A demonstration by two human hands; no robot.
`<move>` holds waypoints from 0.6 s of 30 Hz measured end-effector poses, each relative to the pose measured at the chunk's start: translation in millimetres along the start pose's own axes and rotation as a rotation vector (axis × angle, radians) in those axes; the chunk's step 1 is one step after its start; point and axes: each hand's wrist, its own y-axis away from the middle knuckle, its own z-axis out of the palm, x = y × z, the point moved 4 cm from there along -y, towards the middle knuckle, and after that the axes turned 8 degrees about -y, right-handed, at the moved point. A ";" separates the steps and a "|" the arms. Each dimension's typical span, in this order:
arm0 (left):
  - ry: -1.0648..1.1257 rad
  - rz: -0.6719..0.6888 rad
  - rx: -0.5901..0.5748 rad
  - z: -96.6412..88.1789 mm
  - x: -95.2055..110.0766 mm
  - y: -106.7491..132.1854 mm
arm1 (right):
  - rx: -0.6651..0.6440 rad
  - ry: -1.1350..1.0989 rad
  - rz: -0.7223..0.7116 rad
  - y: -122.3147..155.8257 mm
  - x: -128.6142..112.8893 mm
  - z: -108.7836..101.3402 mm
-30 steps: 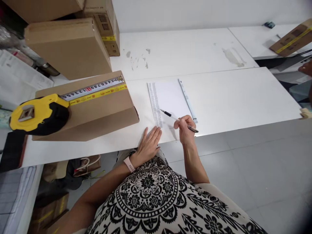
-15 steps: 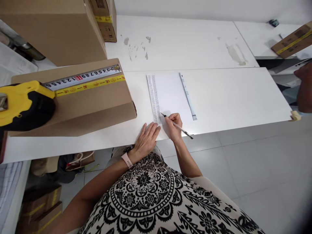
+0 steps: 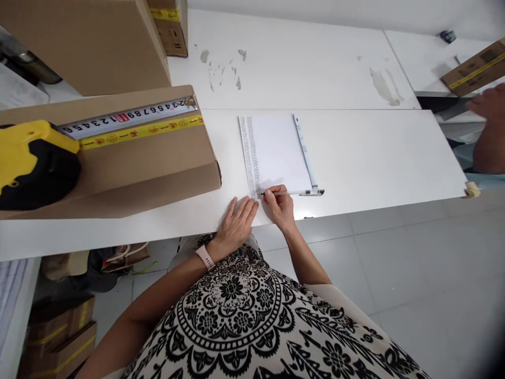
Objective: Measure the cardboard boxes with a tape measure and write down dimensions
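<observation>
My right hand [image 3: 281,207] pinches a slim pen [image 3: 294,192] with a clear barrel and black end. The pen lies nearly level, its tip at the lower end of the written columns on a white sheet of paper [image 3: 276,147]. Two narrow columns of small dense writing run down the sheet's left side; the rest of its face is blank. A pale blue printed strip [image 3: 304,152] edges the sheet on the right. Flat on the sheet's lower left corner and the table rests my left hand [image 3: 235,221], fingers stretched out, a pink band on its wrist.
A cardboard box [image 3: 158,158] stands left on the white table [image 3: 355,158], with a yellow tape measure [image 3: 35,163] extended across its top. A larger carton [image 3: 98,47] is behind it. At far right, another person's arm [image 3: 491,131] shows near a taped box [image 3: 473,68].
The pen has swung from a slant toward me to nearly level, and its tip has moved slightly down the sheet. My left hand stays in place. The other person's arm has shifted.
</observation>
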 end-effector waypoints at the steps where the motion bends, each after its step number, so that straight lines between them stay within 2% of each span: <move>1: -0.004 -0.002 0.002 0.2 0.1 0.0 | -0.020 -0.018 -0.007 0.4 0.8 0.7; 4: -0.010 -0.006 0.001 1.2 0.2 0.0 | -0.020 -0.037 -0.018 2.4 2.5 1.1; 7: -0.014 -0.007 -0.002 2.0 0.2 0.1 | 0.013 0.047 -0.026 5.0 0.6 0.9; 11: -0.010 -0.008 -0.003 2.4 0.7 0.2 | -0.017 0.142 -0.048 7.4 -5.6 3.9; 18: -0.004 -0.011 0.008 2.1 1.3 -0.1 | -0.017 0.195 -0.028 7.6 -5.5 4.7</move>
